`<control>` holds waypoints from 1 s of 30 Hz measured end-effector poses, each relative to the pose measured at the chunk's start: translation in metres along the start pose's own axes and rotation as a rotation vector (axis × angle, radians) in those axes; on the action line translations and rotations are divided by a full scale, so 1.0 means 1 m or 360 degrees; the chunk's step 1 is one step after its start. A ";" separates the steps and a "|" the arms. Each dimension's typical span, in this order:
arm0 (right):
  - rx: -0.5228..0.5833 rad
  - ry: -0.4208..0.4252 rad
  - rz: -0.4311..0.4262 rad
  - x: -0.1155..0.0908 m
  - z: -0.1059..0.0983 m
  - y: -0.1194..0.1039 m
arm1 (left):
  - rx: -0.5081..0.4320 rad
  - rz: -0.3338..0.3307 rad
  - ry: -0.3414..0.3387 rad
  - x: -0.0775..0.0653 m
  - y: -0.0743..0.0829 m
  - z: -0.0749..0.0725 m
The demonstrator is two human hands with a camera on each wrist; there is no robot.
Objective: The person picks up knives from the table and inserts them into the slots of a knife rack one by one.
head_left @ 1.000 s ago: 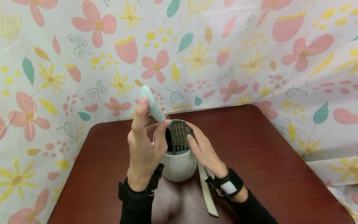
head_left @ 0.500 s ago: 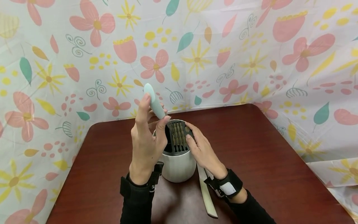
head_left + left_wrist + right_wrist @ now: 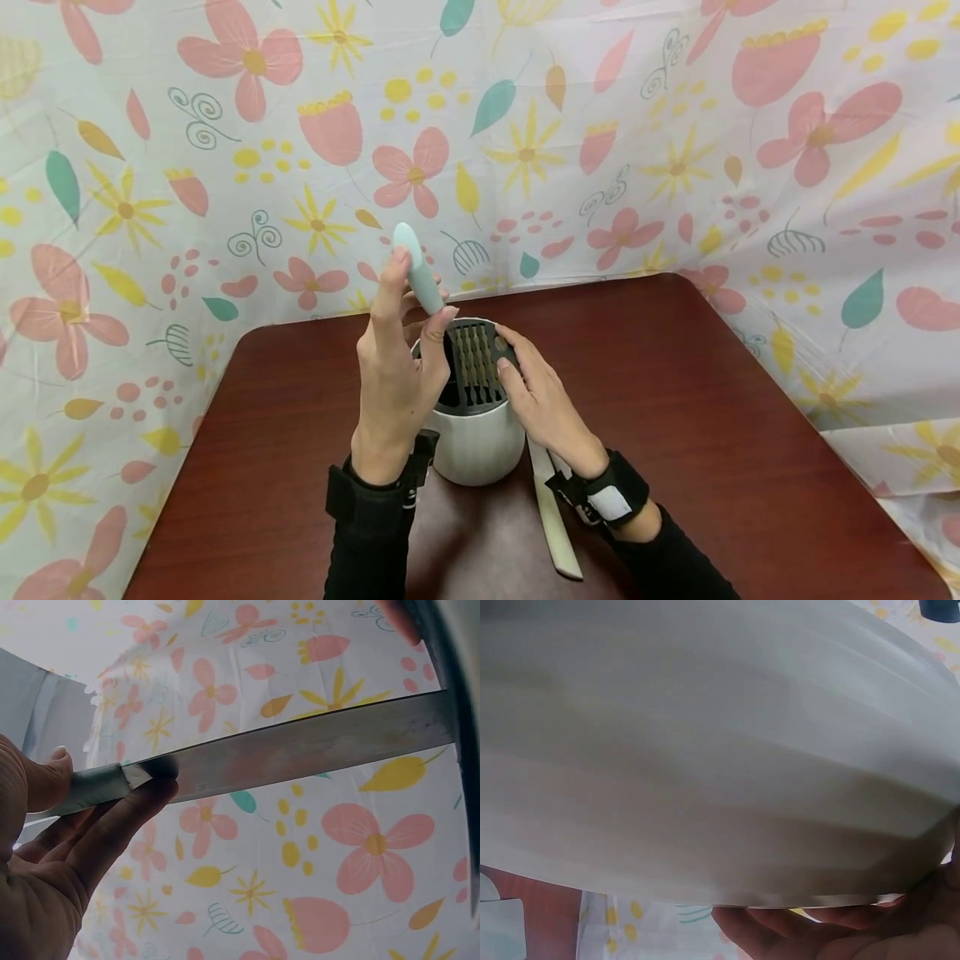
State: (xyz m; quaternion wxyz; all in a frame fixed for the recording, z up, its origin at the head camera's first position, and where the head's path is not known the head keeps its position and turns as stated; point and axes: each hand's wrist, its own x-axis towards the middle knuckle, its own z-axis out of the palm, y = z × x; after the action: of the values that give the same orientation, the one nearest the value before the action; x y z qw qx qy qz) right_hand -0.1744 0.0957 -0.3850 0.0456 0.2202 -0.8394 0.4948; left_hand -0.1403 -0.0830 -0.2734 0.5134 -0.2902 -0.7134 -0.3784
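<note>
Starting w/ head view: left hand [image 3: 397, 375] is raised over the near left side of a white knife holder [image 3: 480, 450], pinching a knife [image 3: 420, 271] by its lt blue handle, which tilts up & away to the left; blade mostly hidden behind fingers in this view. Holder stands upright on the dk red-brown table [image 3: 750, 467], roughly mid-frame, its dk grey slotted top [image 3: 480, 375] facing up. Right hand [image 3: 543, 400] holds the holder's right rim, thumb on edge of the top, index finger along it. A cream-handled knife [image 3: 557, 529] lies on the table just right of the holder; pale item next to it is partly under the right wrist, can't tell what. Both wrists have blk straps [image 3: 618, 492], blk sleeves below. Floral cloth [image 3: 637, 125] hangs in bkgd. Left wrist view: same lt blue handle btwn thumb & fingers, metal blade [image 3: 315, 746] running across to a dk edge at far right; can't tell if the tip is in a slot. Right wrist view: holder's pale ribbed wall fills most of frame, right-hand fingers at bottom right against its edge; small dk blue thing [image 3: 939, 609] in top right corner, too cut off to ID.
</note>
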 end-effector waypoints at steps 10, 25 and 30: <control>-0.0002 -0.0025 0.0022 -0.004 0.001 -0.001 | -0.0002 -0.0041 -0.0040 -0.008 -0.007 0.003; -0.0018 -0.0002 0.0022 -0.003 0.000 -0.001 | -0.0049 -0.0170 -0.0140 -0.020 -0.021 0.009; -0.0031 0.0011 0.0004 -0.002 0.000 -0.001 | -0.0060 -0.0202 -0.0171 -0.023 -0.026 0.010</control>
State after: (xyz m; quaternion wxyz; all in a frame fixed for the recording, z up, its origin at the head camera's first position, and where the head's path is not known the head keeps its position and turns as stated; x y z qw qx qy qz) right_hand -0.1727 0.0961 -0.3851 0.0501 0.2169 -0.8443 0.4875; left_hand -0.1593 -0.0896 -0.3031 0.4438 -0.2740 -0.7497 -0.4073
